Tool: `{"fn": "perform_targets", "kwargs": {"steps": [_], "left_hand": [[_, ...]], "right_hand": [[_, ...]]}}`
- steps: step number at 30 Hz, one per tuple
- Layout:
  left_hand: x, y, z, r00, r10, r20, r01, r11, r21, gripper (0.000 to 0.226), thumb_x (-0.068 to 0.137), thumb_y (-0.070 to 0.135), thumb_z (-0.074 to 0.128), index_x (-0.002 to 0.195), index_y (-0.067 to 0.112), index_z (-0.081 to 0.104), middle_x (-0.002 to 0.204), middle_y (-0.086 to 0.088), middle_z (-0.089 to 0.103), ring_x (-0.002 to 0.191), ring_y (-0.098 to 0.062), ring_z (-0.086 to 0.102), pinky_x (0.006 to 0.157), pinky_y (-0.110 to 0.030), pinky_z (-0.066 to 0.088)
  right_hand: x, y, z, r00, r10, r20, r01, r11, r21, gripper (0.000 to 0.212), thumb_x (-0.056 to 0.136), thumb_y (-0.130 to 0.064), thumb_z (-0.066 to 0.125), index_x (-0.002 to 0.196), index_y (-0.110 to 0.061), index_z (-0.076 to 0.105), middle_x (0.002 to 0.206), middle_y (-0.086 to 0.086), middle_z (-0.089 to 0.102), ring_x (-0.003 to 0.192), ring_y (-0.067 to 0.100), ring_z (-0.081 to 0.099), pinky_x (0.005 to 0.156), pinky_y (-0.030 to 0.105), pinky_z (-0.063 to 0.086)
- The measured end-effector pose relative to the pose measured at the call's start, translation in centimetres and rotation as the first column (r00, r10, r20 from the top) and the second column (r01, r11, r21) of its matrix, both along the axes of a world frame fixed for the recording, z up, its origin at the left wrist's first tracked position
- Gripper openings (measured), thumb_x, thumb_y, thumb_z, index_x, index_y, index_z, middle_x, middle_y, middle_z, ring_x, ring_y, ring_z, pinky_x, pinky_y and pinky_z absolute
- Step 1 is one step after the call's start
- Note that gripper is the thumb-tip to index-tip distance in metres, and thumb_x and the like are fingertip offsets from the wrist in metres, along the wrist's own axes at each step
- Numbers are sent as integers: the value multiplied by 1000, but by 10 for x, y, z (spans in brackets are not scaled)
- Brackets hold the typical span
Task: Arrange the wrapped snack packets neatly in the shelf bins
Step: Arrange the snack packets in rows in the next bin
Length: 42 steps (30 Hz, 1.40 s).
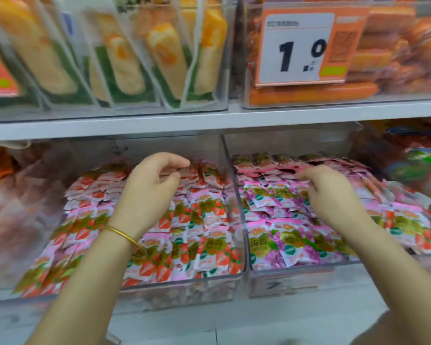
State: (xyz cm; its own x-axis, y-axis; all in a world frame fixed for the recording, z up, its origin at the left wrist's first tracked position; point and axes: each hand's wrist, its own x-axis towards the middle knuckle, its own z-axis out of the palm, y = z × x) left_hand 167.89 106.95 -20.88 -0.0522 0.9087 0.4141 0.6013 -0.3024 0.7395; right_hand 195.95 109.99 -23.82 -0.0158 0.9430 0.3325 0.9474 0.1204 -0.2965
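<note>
Pink snack packets [209, 215] rowed in clear bins [184, 287].
Left hand [154, 180] hovers loosely curled, empty; right hand [326, 190] touches rear-edge packets, probably straightening them; grip unclear.

Both forearms bare to the frame edge. Thin, plain gold bangle [125, 236] sits on wrist of left hand [151, 185]; right hand [330, 195] bare.

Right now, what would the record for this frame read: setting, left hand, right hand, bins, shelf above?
setting: store shelf, two clear bins side by side
left bin: strawberry-print packets in rows
right bin: purple-print packets in front
left hand: fingers loosely curled above left bin, holding nothing; gold bracelet on wrist
right hand: fingers on right bin's back packets; grip unclear
shelf above: price tag reading 1.0
</note>
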Motion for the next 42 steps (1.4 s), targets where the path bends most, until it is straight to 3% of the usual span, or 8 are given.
{"fn": "perform_targets", "kwargs": {"steps": [3,7,9,12,15,19,31,42], "left_hand": [[-12,-3,-2,997,21,-72,-22,999,-23,27,85,-4,52,93,17,67,90,19,60,85,6,55,70,6,35],[-16,-9,-8,947,-170,-272,115,972,-205,18,83,17,65,101,22,68,97,11,61,90,-3,56,76,-4,40],[-12,-12,-18,846,-346,-405,223,921,-320,48,76,47,63,119,27,62,123,7,56,116,-9,48,99,-20,37],[1,-15,-34,676,-475,-564,252,867,-429,79,73,67,50,143,35,31,155,6,20,142,-13,14,116,-33,15],[8,-15,-43,619,-493,-612,213,855,-474,75,82,65,46,146,39,17,158,9,5,144,-14,3,117,-42,11],[2,-20,-41,586,-431,-686,170,893,-416,73,83,67,41,146,37,17,154,12,16,141,-13,12,116,-40,11],[-3,-31,-38,635,-452,-627,161,871,-464,72,85,64,40,147,36,15,158,8,-1,144,-11,-2,115,-27,3],[12,-32,-32,601,-515,-611,109,810,-576,60,89,57,41,144,36,27,158,-2,0,145,-19,2,115,-30,9]], "right_hand": [[-40,-24,15,952,259,-160,-211,940,269,40,77,7,43,105,-6,69,102,6,65,98,23,61,91,26,42],[-83,-42,23,834,487,-258,-420,864,277,32,83,1,49,101,-15,70,94,-9,60,93,1,54,82,2,35],[-94,-42,21,825,509,-245,-454,855,249,30,85,1,52,100,-17,71,95,-10,62,96,1,52,83,2,34],[-101,-36,17,832,485,-269,-430,871,240,31,84,3,53,98,-17,72,97,-6,65,95,-1,52,81,1,34],[-104,-33,14,817,456,-353,-368,883,290,31,81,5,53,94,-16,71,91,-9,63,88,-12,51,77,-1,34],[-102,-33,13,799,399,-450,-284,910,303,33,83,6,53,93,-21,69,90,-16,60,88,-8,54,76,3,38],[-99,-32,6,792,379,-478,-276,922,273,30,84,2,52,95,-21,67,94,-15,58,98,6,55,83,17,42],[-79,-33,8,786,360,-502,-265,931,251,26,87,-1,53,99,-20,67,98,-9,59,89,-1,54,73,7,40]]}}
